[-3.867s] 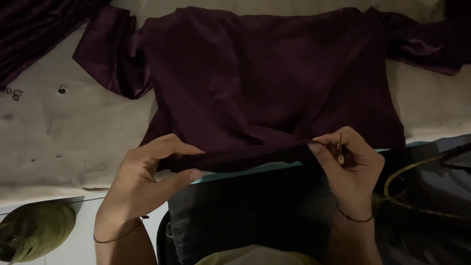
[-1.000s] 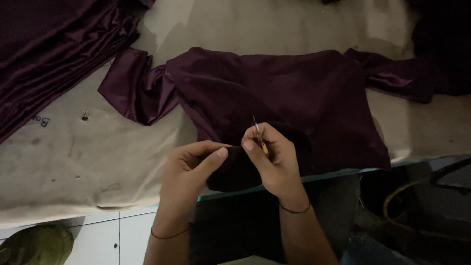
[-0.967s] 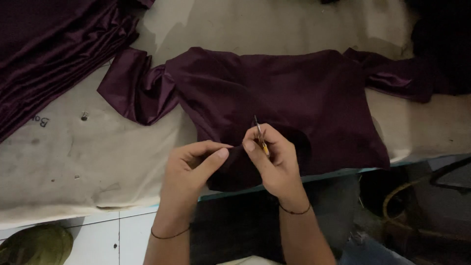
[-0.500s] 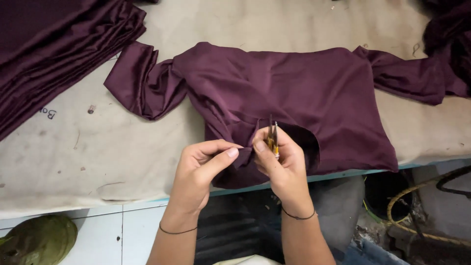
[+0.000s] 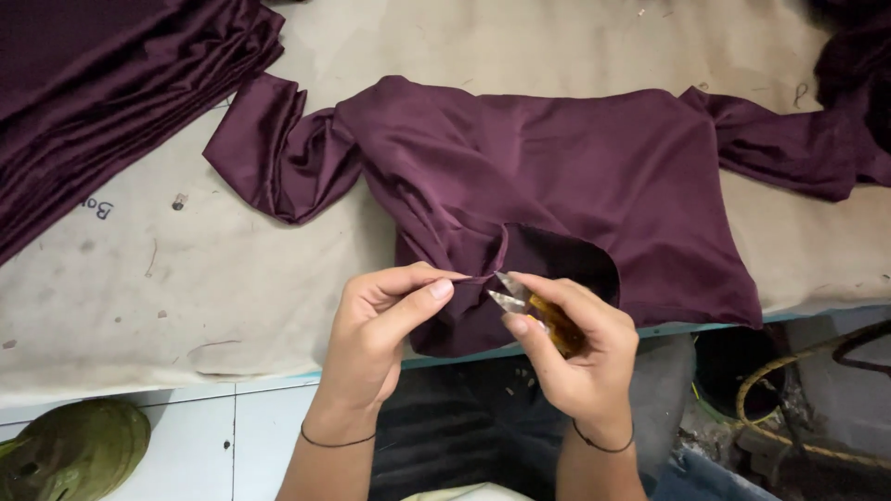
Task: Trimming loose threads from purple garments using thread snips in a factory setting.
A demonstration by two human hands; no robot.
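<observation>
The left hand (image 5: 376, 329) pinched a fold of the maroon shirt (image 5: 557, 176) between thumb and forefinger. Just right of those fingertips, the right hand (image 5: 575, 353) gripped small snips (image 5: 534, 306), blades slightly apart beside the fold.

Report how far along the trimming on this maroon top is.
Looks sewn: the maroon top lies flat on the table. In hand: left hand pinches its neckline edge; right hand holds thread snips there, blades open. Remaining seams: cannot tell.

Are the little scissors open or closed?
Open. The thread snips in the right hand show two blade tips apart, beside the garment edge pinched by the left hand.
</observation>
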